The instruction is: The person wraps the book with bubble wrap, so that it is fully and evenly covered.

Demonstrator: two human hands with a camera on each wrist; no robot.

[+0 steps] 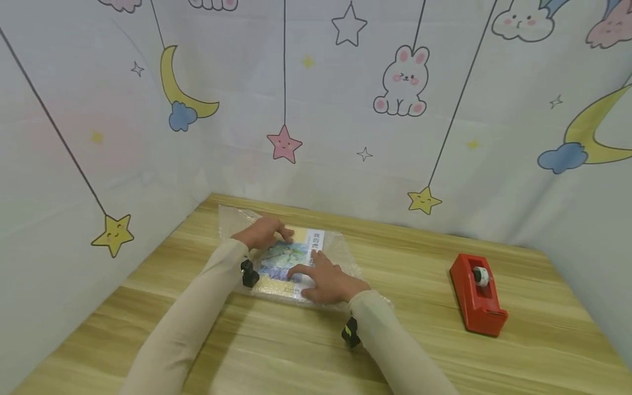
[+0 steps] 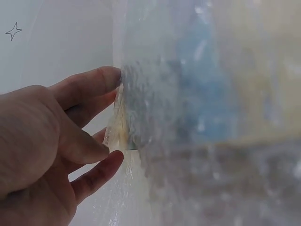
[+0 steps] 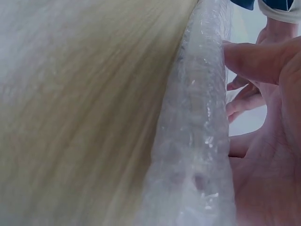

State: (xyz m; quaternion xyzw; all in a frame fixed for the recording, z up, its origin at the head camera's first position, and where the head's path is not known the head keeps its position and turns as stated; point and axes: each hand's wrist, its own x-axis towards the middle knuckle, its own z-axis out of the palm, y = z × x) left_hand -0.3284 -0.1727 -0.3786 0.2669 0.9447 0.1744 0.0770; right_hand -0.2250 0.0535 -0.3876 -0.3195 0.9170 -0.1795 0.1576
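Observation:
A picture book (image 1: 283, 255) with a blue and yellow cover lies flat on the table, inside clear bubble wrap (image 1: 345, 249). My left hand (image 1: 261, 233) rests over the book's upper left part, fingertips against the wrapped cover. In the left wrist view its thumb and fingers stand apart, touching a raised edge of the wrap (image 2: 136, 113). My right hand (image 1: 328, 277) spreads its fingers over the lower right of the cover. The right wrist view has its thumb and fingers laid along the top of the wrapped book, whose bubbly side edge (image 3: 193, 127) faces the camera.
A red tape dispenser (image 1: 476, 296) with a roll of tape stands to the right on the wood-grain table (image 1: 410, 340). White curtains (image 1: 326, 181) printed with stars, moons and rabbits hang behind and at both sides. Loose wrap (image 1: 232, 219) spreads past the book's left side.

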